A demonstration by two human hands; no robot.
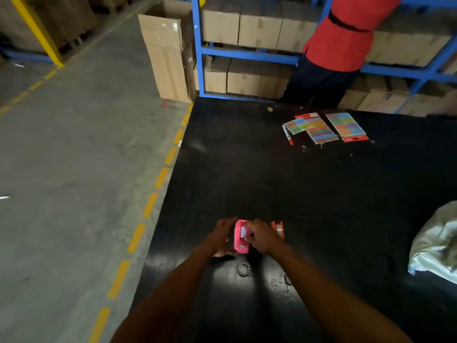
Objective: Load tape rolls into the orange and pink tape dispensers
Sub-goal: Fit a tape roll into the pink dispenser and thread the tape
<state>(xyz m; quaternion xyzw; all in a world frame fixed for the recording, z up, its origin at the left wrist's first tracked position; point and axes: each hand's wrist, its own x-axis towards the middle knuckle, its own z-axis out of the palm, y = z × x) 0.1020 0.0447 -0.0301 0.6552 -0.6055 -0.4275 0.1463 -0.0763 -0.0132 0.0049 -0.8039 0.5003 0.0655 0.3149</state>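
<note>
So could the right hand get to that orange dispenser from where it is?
Probably yes. The orange dispenser stands just beside the right hand, which is busy on the pink dispenser; nothing lies between them.
</note>
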